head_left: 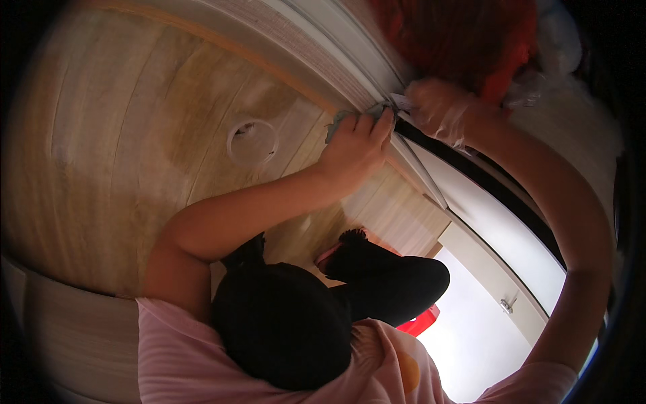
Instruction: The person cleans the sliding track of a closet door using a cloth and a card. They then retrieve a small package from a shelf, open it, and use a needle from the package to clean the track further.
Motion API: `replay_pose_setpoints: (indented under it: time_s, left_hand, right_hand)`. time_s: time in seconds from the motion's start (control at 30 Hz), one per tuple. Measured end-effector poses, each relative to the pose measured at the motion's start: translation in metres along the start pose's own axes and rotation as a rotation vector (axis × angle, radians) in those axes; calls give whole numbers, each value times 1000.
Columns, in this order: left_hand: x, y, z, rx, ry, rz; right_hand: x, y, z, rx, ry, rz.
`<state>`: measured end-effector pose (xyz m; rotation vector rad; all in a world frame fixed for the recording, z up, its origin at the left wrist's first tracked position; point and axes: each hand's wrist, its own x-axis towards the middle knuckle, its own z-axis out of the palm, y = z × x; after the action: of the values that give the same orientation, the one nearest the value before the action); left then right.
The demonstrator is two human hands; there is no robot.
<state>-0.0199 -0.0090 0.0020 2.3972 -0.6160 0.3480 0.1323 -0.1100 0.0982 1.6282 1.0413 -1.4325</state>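
My left hand is closed over a grey-green cloth, pressing it against the edge of a light frame or track. Its fingers bend over that edge, and part of the cloth sticks out beside them. On the other side of the frame, my right hand is closed, with crumpled clear plastic around the hand and wrist. A small whitish piece shows at its fingertips, but I cannot make out what it is. The two hands are close together, with the frame's edge between them.
A round clear plastic container with dark bits in it sits on the wood-look floor. Something dark red hangs beyond my right hand, near clear plastic. A white panel with a metal fitting is at lower right.
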Motion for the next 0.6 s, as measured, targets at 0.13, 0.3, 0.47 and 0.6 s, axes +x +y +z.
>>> replay_pose_setpoints:
  time_s: [0.13,0.3,0.47,0.6]
  left_hand:
    - [0,-2,-4,-102,21,-69]
    - [1,-8,-8,-392,76,-151]
    - [11,-36,-45,-979,109,-524]
    - [25,-58,-60,-789,223,-528]
  right_hand:
    - [-13,-9,-9,115,166,145]
    - [-5,-13,-12,199,2,222]
    - [-1,-21,-19,208,44,294]
    - [16,-3,12,302,237,264]
